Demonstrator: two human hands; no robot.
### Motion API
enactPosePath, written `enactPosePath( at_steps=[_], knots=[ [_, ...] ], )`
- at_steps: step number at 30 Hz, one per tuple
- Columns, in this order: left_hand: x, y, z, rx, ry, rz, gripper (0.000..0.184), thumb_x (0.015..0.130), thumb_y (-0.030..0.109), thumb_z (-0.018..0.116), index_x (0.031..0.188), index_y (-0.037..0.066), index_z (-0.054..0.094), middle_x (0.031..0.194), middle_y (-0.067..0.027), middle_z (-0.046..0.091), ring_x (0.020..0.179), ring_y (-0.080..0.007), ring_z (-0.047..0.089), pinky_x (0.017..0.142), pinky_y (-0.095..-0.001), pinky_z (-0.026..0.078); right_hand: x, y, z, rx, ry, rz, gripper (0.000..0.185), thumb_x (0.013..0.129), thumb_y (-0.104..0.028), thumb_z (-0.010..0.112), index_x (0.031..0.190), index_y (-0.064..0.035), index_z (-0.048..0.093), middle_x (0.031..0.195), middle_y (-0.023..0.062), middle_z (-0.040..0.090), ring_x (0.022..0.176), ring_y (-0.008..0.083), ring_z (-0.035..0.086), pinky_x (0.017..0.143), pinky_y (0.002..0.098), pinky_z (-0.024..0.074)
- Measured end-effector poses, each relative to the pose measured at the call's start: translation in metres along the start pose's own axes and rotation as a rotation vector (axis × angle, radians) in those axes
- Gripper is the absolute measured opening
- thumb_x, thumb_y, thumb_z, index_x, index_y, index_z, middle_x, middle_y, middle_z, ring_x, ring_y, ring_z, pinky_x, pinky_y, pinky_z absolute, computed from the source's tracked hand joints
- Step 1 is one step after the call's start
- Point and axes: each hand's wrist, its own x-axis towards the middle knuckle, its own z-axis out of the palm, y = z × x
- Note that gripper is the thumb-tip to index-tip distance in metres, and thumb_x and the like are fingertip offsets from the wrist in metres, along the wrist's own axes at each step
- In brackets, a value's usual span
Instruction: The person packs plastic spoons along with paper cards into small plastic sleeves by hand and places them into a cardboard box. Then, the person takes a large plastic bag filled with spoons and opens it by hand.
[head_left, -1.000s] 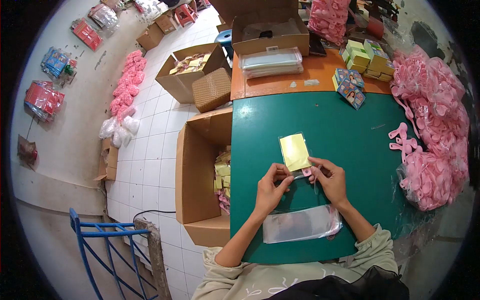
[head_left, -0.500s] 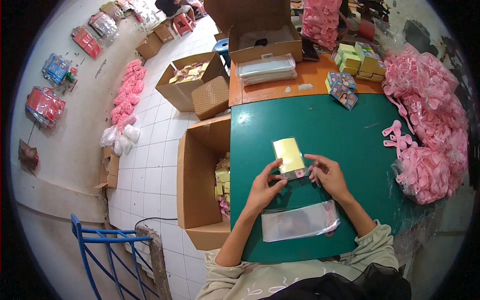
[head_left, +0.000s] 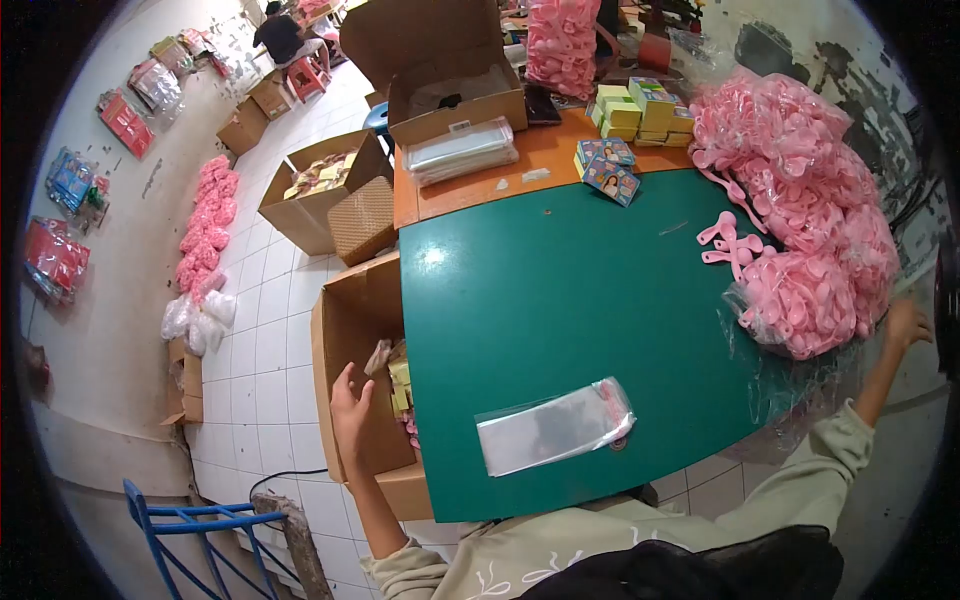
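Note:
My left hand [head_left: 350, 415] is over the open cardboard box [head_left: 340, 325] at the table's left side, fingers apart. Just beyond its fingertips is a small clear packet [head_left: 378, 357], apparently loose above the box's contents. Inside the box lie several yellow-card packets [head_left: 400, 380] with pink pieces among them. Far to the right, my right hand [head_left: 907, 325] is stretched out past the bagged pink spoons [head_left: 800, 310], with its fingers extended and nothing visible in them. On the green table [head_left: 560, 300], a stack of clear plastic sleeves [head_left: 550, 430] lies in front of me.
Loose pink spoons [head_left: 735, 245] lie beside the bags. Small printed boxes [head_left: 610, 170] and yellow card stacks [head_left: 640, 110] sit at the back, near more sleeves [head_left: 460, 150]. A second carton [head_left: 300, 205] and a blue metal frame [head_left: 200, 515] stand left. A person [head_left: 280, 38] sits far off.
The packet with the yellow card and pink spoon has left the table. My left hand moved left over the box and opened; my right hand swung far right. The view shifted.

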Motion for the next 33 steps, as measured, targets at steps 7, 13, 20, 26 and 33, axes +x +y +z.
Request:
enactPosePath(
  at_steps=[7, 13, 20, 26, 33],
  knots=[
    [-0.031, 0.153, 0.060, 0.112, -0.269, 0.450, 0.041, 0.083, 0.013, 0.064, 0.121, 0.005, 0.051, 0.116, -0.0188, 0.054, 0.109, -0.0318, 0.054, 0.089, -0.0388, 0.046, -0.033, -0.217, 0.065, 0.435, -0.116, -0.827, 0.024, 0.075, -0.004, 0.047, 0.094, -0.0001, 0.060, 0.088, 0.0170, 0.063, 0.082, 0.0306, 0.061, 0.077, 0.0373, 0.0469],
    [-0.073, 0.188, 0.129, 0.158, -0.533, 0.663, 0.041, 0.082, 0.021, 0.065, 0.119, 0.006, 0.052, 0.124, -0.0187, 0.047, 0.109, -0.0370, 0.051, 0.091, -0.0422, 0.045, 0.035, -0.263, 0.159, -0.183, -0.268, -0.699, 0.017, 0.072, -0.011, 0.056, 0.076, 0.0014, 0.066, 0.080, 0.0222, 0.065, 0.074, 0.0336, 0.065, 0.066, 0.0429, 0.0499],
    [-0.061, 0.175, 0.133, 0.130, -0.633, 0.659, 0.045, 0.081, 0.028, 0.067, 0.118, 0.006, 0.053, 0.124, -0.0163, 0.044, 0.108, -0.0329, 0.051, 0.090, -0.0404, 0.045, 0.123, -0.295, 0.170, -0.133, -0.171, -0.655, 0.024, 0.073, -0.012, 0.055, 0.091, 0.0010, 0.065, 0.086, 0.0229, 0.065, 0.076, 0.0343, 0.065, 0.065, 0.0420, 0.0510],
    [-0.056, 0.164, 0.135, 0.032, -0.629, 0.686, 0.043, 0.081, 0.028, 0.067, 0.116, 0.007, 0.054, 0.121, -0.0149, 0.044, 0.107, -0.0318, 0.051, 0.089, -0.0391, 0.046, 0.103, -0.310, 0.173, -0.273, -0.363, -0.577, 0.028, 0.075, -0.013, 0.056, 0.098, -0.0007, 0.064, 0.091, 0.0229, 0.065, 0.079, 0.0335, 0.065, 0.066, 0.0420, 0.0517],
    [-0.052, 0.168, 0.138, 0.047, -0.656, 0.649, 0.037, 0.082, 0.024, 0.066, 0.114, 0.008, 0.056, 0.119, -0.0130, 0.046, 0.103, -0.0293, 0.054, 0.087, -0.0385, 0.047, 0.059, -0.324, 0.141, -0.127, -0.627, -1.283, 0.047, 0.077, -0.014, 0.059, 0.123, -0.0059, 0.053, 0.107, 0.0186, 0.062, 0.082, 0.0305, 0.065, 0.063, 0.0401, 0.0549]
  ],
)
